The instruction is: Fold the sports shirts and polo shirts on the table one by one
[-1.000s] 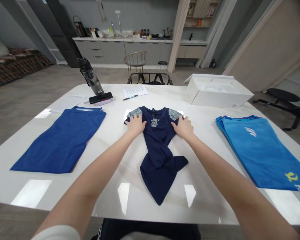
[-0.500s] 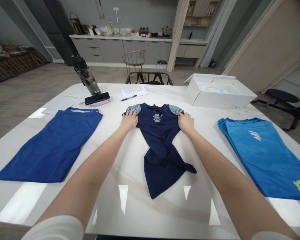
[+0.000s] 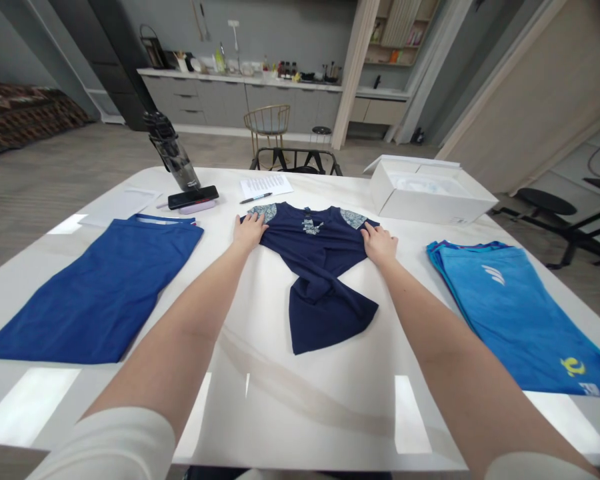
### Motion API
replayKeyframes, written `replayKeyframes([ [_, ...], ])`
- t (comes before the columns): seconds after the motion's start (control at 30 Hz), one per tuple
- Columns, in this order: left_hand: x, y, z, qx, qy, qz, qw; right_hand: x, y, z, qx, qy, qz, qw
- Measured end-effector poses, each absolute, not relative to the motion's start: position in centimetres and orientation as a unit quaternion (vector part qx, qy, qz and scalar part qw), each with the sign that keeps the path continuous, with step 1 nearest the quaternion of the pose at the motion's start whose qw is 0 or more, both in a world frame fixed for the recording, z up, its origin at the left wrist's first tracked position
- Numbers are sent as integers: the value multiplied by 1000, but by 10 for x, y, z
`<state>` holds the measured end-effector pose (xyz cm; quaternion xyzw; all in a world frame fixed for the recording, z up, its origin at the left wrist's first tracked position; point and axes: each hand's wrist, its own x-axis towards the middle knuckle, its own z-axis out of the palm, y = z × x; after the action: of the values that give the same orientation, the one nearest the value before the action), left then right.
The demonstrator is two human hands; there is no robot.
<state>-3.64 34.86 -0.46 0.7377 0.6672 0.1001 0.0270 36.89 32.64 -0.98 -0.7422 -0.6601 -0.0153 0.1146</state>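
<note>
A dark navy T-shirt (image 3: 320,250) with patterned shoulders lies on the white table (image 3: 290,407). Its neckline points away from me, and its lower part is twisted and folded over itself. My left hand (image 3: 250,232) grips the left sleeve, fingers closed on the cloth. On the other side, my right hand (image 3: 381,244) holds the right sleeve in the same way. Both sleeve ends are partly hidden under my fingers. Between my hands, the chest and shoulders are spread fairly flat.
Folded blue cloth (image 3: 100,290) lies left, and a stack of lighter blue garments (image 3: 515,300) right. Farther back are a handheld vacuum (image 3: 175,153), a black phone (image 3: 193,197), a pen (image 3: 256,198), a printed sheet (image 3: 275,183) and an open white box (image 3: 425,197).
My hands have moved apart, drawing the sleeves outward and widening the shirt's top. The lower hem has slid away from me, and its right corner has pulled inward.
</note>
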Motion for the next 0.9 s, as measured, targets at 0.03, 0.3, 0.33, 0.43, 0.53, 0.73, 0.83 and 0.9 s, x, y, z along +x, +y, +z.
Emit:
replayKeyframes([
  [0.03, -28, 342, -1, 743, 658, 126, 15, 367, 322, -9, -742, -660, -5, 116],
  [0.3, 70, 244, 27, 908, 356, 169, 142, 340, 253, 3, -600, -781, -24, 174],
  [0.33, 79, 229, 27, 916, 339, 157, 143, 335, 242, 4, -566, -806, -11, 176],
  [0.43, 101, 197, 26, 933, 320, 119, 113, 324, 212, 3, -508, -845, 50, 161],
  [0.53, 111, 180, 22, 925, 363, 95, 57, 320, 196, 1, -508, -844, 90, 145],
  [0.73, 100, 167, 27, 871, 454, 160, 99, 324, 184, 5, -529, -832, 87, 139],
  [0.83, 82, 159, 35, 831, 480, 239, 146, 322, 176, 9, -505, -845, 97, 150],
  [0.9, 71, 151, 38, 814, 480, 280, 171, 315, 170, 11, -488, -854, 105, 147],
])
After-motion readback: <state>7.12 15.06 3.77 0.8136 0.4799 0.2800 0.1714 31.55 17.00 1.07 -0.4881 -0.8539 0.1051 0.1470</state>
